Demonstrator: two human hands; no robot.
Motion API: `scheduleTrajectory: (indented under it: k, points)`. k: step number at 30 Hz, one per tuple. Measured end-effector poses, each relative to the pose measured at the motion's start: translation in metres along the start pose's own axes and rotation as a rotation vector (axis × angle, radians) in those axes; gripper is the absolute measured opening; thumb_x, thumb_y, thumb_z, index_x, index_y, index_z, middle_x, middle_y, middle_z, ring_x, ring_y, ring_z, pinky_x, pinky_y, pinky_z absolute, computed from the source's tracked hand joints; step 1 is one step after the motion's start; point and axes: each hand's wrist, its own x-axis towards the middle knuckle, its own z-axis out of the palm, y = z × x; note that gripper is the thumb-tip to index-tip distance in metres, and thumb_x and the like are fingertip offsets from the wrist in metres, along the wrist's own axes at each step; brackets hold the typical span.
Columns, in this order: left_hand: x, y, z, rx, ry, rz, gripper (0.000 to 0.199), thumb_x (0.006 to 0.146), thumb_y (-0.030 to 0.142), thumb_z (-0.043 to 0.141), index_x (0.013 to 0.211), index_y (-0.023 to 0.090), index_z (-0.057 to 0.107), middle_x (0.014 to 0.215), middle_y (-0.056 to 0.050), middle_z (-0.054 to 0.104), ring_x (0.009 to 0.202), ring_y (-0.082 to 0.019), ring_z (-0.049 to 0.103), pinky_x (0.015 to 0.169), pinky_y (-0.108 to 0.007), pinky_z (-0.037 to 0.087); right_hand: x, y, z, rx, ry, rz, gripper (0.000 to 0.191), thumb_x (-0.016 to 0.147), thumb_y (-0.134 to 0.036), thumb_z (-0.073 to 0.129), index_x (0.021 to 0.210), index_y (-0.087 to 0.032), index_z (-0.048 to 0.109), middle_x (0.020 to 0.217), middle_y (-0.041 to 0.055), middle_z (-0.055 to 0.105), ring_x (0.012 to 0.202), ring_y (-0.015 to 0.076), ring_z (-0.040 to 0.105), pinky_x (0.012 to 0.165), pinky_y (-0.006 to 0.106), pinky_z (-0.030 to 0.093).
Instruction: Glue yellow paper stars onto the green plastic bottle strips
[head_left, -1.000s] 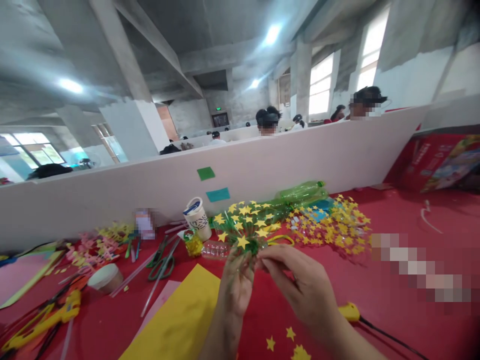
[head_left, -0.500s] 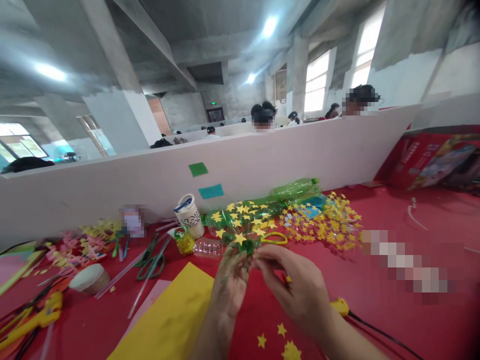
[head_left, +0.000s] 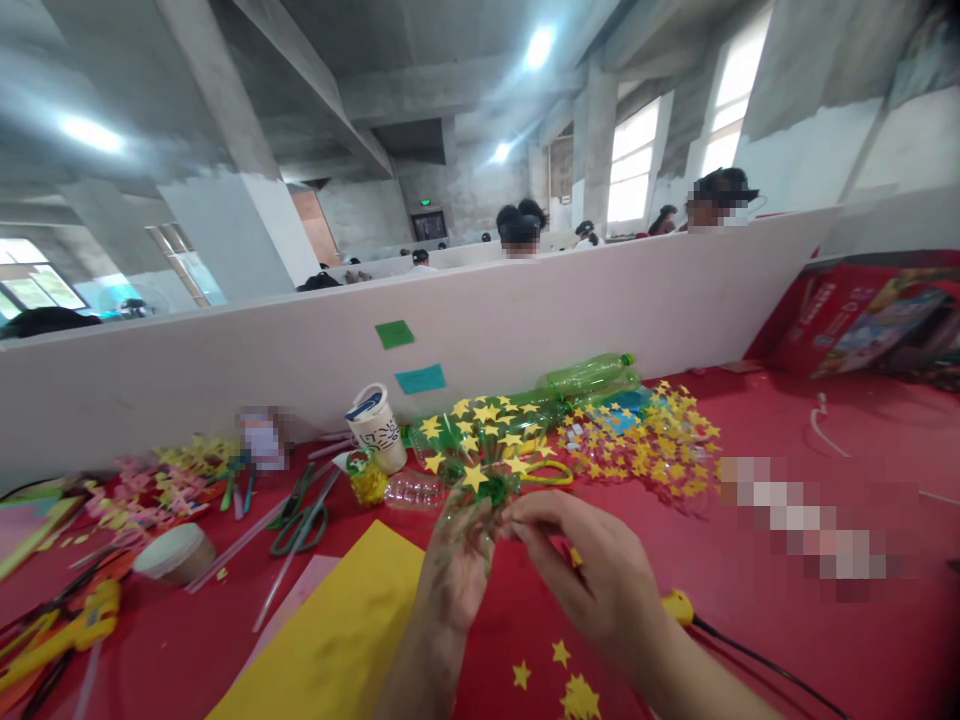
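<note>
Left fingers [head_left: 454,521] clamped on green star spray [head_left: 491,480], right fingers [head_left: 512,516] together — apparently touching it.

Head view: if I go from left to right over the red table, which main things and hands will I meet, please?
Yellow glue gun → tub → green scissors → cup → left hand → right hand → red box.

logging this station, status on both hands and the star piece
Left hand holding green spray tipped with yellow stars. Right hand, fingertips together beside its base, any pinched item hidden. Translucent green plastic bottles lie close behind.
</note>
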Motion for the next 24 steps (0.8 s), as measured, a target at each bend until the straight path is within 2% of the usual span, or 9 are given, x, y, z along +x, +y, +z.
scheduleTrajectory:
  k: [4,8,12,16,19,22,24]
  points:
    - [0.0025,-0.0016,-0.0015,-0.030,0.022,-0.012,0.027,0.065,0.011,0.068,0.090,0.021,0.064,0.078,0.000,0.069,0.076,-0.014,0.063,0.077,-0.026,0.046,0.0031,-0.0020,0.0003,0.001,0.006,0.009,0.021,0.085,-0.013,0.050,0.103,-0.022,0.054,0.094,-0.0003,0.063,0.081,0.0081,0.060,0.075,0.018,0.046]
    - [0.0001,-0.0003,0.0006,-0.025,0.020,0.003,0.030,0.063,0.011,0.070,0.090,0.022,0.064,0.083,0.000,0.069,0.077,-0.014,0.063,0.077,-0.026,0.047,0.0023,-0.0034,-0.0016,-0.022,-0.034,0.015,0.015,0.086,-0.014,0.048,0.097,-0.021,0.056,0.090,0.0002,0.062,0.080,0.0094,0.058,0.074,0.020,0.046]
    - [-0.0025,-0.0009,0.0021,-0.011,0.031,0.010,0.025,0.061,0.012,0.071,0.084,0.021,0.065,0.081,-0.001,0.069,0.078,-0.015,0.063,0.078,-0.026,0.047,-0.0012,-0.0014,-0.0027,-0.080,-0.015,0.038,0.012,0.087,-0.014,0.046,0.093,-0.021,0.054,0.086,0.0000,0.062,0.076,0.0105,0.058,0.069,0.021,0.045]
    - [-0.0012,-0.0036,0.0014,-0.036,0.012,-0.016,0.023,0.065,0.013,0.069,0.087,0.022,0.065,0.083,-0.001,0.070,0.077,-0.013,0.064,0.078,-0.025,0.047,-0.0019,0.0009,-0.0007,-0.110,-0.005,0.016,0.016,0.086,-0.014,0.046,0.101,-0.021,0.051,0.088,0.0000,0.063,0.076,0.0106,0.059,0.069,0.021,0.045]
    - [-0.0012,-0.0033,0.0017,-0.072,-0.034,-0.016,0.023,0.065,0.010,0.068,0.085,0.021,0.065,0.087,-0.001,0.070,0.083,-0.015,0.064,0.083,-0.027,0.046,-0.0018,0.0003,0.0005,-0.141,-0.020,-0.024,0.025,0.086,-0.014,0.046,0.110,-0.022,0.048,0.095,0.0014,0.063,0.080,0.0111,0.060,0.069,0.020,0.046]
    - [-0.0025,-0.0009,0.0031,-0.095,-0.023,-0.012,0.023,0.062,0.008,0.070,0.081,0.019,0.065,0.086,-0.001,0.070,0.083,-0.016,0.064,0.086,-0.029,0.045,-0.0029,-0.0024,-0.0018,-0.178,-0.009,-0.068,0.031,0.086,-0.014,0.047,0.117,-0.021,0.045,0.108,0.0046,0.060,0.073,0.0101,0.059,0.062,0.020,0.046]
    - [-0.0031,0.0006,0.0042,-0.086,-0.002,-0.018,0.020,0.062,0.010,0.070,0.080,0.018,0.065,0.084,-0.002,0.070,0.080,-0.016,0.065,0.084,-0.029,0.046,-0.0039,-0.0051,-0.0053,-0.179,0.020,-0.068,0.028,0.085,-0.014,0.048,0.112,-0.021,0.047,0.106,0.0044,0.060,0.066,0.0087,0.057,0.059,0.019,0.045]
